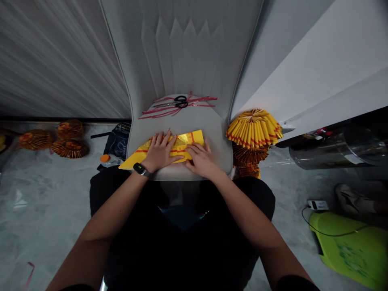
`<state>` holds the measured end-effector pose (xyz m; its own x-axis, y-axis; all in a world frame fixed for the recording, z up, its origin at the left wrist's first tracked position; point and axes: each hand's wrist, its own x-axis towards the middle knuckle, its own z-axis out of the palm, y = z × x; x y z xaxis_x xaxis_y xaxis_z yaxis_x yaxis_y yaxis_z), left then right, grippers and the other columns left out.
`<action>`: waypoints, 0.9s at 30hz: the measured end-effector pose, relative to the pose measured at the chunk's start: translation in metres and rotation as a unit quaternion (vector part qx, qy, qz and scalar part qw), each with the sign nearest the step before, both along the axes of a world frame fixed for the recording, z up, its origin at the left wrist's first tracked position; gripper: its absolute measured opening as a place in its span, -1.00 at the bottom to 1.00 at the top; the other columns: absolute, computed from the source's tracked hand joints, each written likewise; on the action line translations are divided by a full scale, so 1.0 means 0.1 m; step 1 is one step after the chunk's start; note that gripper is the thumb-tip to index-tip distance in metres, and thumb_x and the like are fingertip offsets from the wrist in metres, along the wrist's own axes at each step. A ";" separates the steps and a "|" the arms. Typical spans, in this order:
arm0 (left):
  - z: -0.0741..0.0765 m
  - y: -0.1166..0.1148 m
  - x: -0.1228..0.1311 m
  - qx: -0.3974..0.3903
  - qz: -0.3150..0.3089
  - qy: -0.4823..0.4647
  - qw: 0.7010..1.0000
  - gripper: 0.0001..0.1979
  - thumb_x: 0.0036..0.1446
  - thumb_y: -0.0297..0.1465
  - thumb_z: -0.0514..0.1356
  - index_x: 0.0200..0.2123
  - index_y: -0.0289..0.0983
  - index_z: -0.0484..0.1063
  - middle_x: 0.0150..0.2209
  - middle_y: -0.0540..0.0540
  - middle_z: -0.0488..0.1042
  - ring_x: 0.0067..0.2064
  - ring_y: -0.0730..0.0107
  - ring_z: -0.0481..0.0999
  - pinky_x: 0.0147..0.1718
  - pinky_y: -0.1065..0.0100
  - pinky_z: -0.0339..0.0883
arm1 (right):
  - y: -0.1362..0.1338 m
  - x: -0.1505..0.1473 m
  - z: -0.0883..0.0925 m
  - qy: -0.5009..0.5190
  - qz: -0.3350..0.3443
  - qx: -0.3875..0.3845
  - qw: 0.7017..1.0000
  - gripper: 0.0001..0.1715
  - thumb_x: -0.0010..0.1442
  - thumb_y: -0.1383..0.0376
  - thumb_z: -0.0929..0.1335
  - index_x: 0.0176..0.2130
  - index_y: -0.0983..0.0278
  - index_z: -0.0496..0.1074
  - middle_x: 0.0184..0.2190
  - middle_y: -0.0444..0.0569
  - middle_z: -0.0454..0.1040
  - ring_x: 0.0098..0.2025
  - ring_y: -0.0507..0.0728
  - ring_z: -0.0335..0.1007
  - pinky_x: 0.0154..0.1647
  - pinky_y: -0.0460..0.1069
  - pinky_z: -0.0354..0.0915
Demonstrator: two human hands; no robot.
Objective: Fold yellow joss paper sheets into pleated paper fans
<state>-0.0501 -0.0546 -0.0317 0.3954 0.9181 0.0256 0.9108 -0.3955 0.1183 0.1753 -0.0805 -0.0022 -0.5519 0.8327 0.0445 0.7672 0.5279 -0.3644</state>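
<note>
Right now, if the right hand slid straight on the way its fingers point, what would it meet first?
Probably the left hand, at its thumb, just ahead of the right hand; both rest on the yellow paper. Depth is hard to judge from this view.

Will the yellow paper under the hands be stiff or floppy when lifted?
The yellow paper looks thin and light, so it will probably flop. Its folds may stiffen it slightly: one corner juts past the seat without clearly drooping. It may slide on the smooth seat if the left hand and right hand let go.
</note>
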 end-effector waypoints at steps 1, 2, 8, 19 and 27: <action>0.00 0.00 0.00 -0.001 0.000 -0.001 1.000 0.00 0.29 0.28 0.05 0.47 -0.40 0.21 0.51 -0.41 0.08 0.49 -0.44 0.08 0.46 -0.26 -0.16 | 0.01 -0.02 -0.01 0.002 0.008 -0.003 1.000 -0.51 0.35 0.27 0.34 0.23 0.28 0.43 0.32 0.19 0.45 0.46 0.36 0.19 0.54 0.49 -0.44; 0.00 0.00 0.00 -0.003 0.001 -0.003 1.000 0.00 0.29 0.27 0.06 0.47 -0.39 0.21 0.51 -0.41 0.09 0.49 -0.44 0.09 0.46 -0.27 -0.16 | 0.02 -0.05 -0.02 0.003 0.014 -0.005 1.000 -0.47 0.36 0.27 0.33 0.27 0.28 0.40 0.36 0.19 0.40 0.49 0.36 0.12 0.54 0.50 -0.47; 0.01 0.01 0.00 -0.014 0.001 0.002 1.000 -0.06 0.29 0.20 0.14 0.48 -0.35 0.21 0.52 -0.37 0.09 0.50 -0.42 0.08 0.47 -0.26 -0.16 | 0.15 -0.23 0.00 -0.013 0.011 -0.039 0.999 -0.36 0.37 0.31 0.28 0.38 0.34 0.27 0.44 0.24 0.27 0.54 0.33 0.04 0.54 0.46 -0.61; 0.04 0.00 0.02 -0.017 0.012 0.014 1.000 -0.23 0.42 0.03 0.07 0.47 -0.35 0.22 0.52 -0.34 0.10 0.50 -0.37 0.09 0.46 -0.22 -0.11 | 0.21 -0.29 0.00 -0.029 0.000 -0.063 0.998 -0.37 0.34 0.35 0.27 0.34 0.45 0.25 0.42 0.34 0.29 0.54 0.25 0.06 0.60 0.31 -0.41; -0.01 0.00 -0.01 0.001 0.010 -0.042 0.999 -0.22 0.41 0.11 0.00 0.47 -0.28 0.24 0.52 -0.30 0.12 0.51 -0.31 0.09 0.46 -0.25 -0.10 | -0.01 -0.09 0.01 -0.054 -0.035 -0.044 0.997 -0.46 0.32 0.32 0.29 0.24 0.46 0.30 0.29 0.43 0.43 0.46 0.30 0.24 0.60 0.32 -0.39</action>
<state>-0.0510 -0.0544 -0.0331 0.3725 0.9261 0.0607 0.9057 -0.3770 0.1937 0.1661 -0.0811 -0.0009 -0.4891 0.8678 -0.0873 0.8385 0.4403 -0.3211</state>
